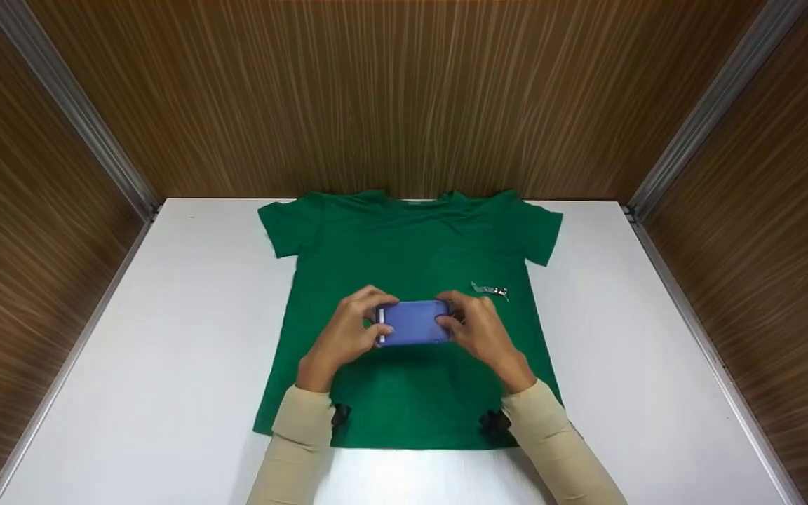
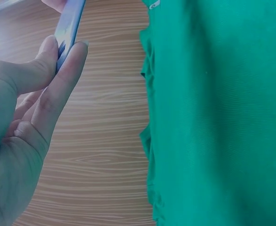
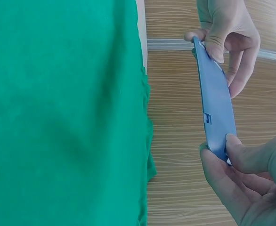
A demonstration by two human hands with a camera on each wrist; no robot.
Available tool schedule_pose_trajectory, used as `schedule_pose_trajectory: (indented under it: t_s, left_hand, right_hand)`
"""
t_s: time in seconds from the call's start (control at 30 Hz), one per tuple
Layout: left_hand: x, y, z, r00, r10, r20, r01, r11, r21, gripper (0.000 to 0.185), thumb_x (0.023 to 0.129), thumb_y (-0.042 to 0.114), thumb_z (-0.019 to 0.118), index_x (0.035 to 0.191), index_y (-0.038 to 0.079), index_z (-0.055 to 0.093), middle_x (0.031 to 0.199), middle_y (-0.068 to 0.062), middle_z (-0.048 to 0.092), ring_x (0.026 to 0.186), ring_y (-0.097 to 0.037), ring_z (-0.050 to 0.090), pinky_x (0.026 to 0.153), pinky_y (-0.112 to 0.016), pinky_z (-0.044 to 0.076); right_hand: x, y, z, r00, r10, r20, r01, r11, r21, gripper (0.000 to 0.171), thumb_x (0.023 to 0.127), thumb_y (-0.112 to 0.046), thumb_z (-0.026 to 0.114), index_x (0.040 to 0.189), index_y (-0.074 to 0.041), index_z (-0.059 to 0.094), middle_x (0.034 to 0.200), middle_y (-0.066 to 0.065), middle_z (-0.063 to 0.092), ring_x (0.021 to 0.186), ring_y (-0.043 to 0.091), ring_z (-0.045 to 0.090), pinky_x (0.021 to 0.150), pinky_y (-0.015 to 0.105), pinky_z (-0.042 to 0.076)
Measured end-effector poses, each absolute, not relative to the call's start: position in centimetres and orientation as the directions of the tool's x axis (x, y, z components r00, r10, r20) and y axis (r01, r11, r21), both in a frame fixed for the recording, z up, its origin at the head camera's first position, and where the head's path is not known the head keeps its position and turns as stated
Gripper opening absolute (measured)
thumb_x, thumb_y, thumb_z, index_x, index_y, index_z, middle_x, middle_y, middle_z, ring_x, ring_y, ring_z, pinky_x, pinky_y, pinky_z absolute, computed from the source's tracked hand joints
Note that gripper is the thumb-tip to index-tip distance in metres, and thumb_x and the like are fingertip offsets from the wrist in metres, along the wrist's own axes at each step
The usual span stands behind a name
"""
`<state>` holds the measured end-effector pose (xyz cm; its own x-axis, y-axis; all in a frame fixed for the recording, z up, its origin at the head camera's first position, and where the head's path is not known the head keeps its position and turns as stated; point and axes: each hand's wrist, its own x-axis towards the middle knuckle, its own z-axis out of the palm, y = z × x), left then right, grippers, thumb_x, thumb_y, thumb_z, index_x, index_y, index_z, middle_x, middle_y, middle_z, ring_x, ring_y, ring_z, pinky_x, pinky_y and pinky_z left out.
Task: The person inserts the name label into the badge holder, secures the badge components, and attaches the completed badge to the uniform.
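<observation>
Left hand (image 1: 343, 337) pinches the left end of a flat blue card-like piece (image 1: 412, 322), thumb and forefinger (image 2: 58, 94) curled round its edge; other fingers tucked behind. The piece is held level above the middle of a green T-shirt (image 1: 411, 252), not touching the cloth, gripped betw. both hands. Right hand (image 1: 477, 330) pinches the right end w/ thumb and fingers curled on it, seen clearly in the right wrist view (image 3: 244, 181). Shirt lies spread flat, neck away from the person, on a white table (image 1: 186, 337). A small silvery item (image 1: 489, 289) lies on the shirt just beyond the right hand; can't tell what it is. Beige sleeves (image 1: 299, 442) cover both forearms. Wood-grain walls (image 1: 404, 91) surround the table.
</observation>
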<state>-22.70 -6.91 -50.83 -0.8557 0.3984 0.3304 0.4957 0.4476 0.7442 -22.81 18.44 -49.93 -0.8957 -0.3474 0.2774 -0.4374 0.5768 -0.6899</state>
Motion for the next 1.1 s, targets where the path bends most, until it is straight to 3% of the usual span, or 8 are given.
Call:
schedule_pose_trajectory:
  t_s: [0.63,0.87,1.1]
  left_hand:
    - [-22.75,-7.08,-51.12,-0.85,0.392,0.353,0.511,0.45,0.732,0.034,0.092,0.003,0.075,0.125,0.006,0.07,0.118,-0.011,0.067,0.103,-0.02,0.065,0.086,-0.039,0.059]
    - [-22.65,-6.81,-51.0,-0.839,0.413,0.354,0.527,0.456,0.717,0.033,0.093,0.005,0.076,0.126,0.006,0.069,0.118,-0.011,0.066,0.1,-0.021,0.064,0.084,-0.037,0.057]
    - [-22.63,-6.8,-51.03,-0.844,0.409,0.348,0.519,0.456,0.723,0.032,0.093,0.009,0.076,0.125,0.006,0.07,0.117,-0.011,0.067,0.101,-0.021,0.065,0.084,-0.037,0.058]
  right_hand:
    - [-22.98,18.49,-50.29,-0.887,-0.36,0.29,-0.448,0.511,-0.734,0.024,0.097,-0.005,0.069,0.121,-0.001,0.07,0.104,0.019,0.078,0.081,0.022,0.076,0.071,0.038,0.065]
    - [-22.99,18.62,-50.19,-0.895,-0.35,0.276,-0.43,0.515,-0.742,0.018,0.097,-0.004,0.069,0.115,-0.001,0.07,0.088,0.017,0.075,0.067,0.014,0.067,0.06,0.022,0.053]
    - [-23.03,18.59,-50.37,-0.901,-0.338,0.272,-0.418,0.514,-0.749,0.019,0.097,-0.004,0.069,0.115,-0.001,0.07,0.083,0.016,0.073,0.064,0.012,0.064,0.058,0.019,0.053]
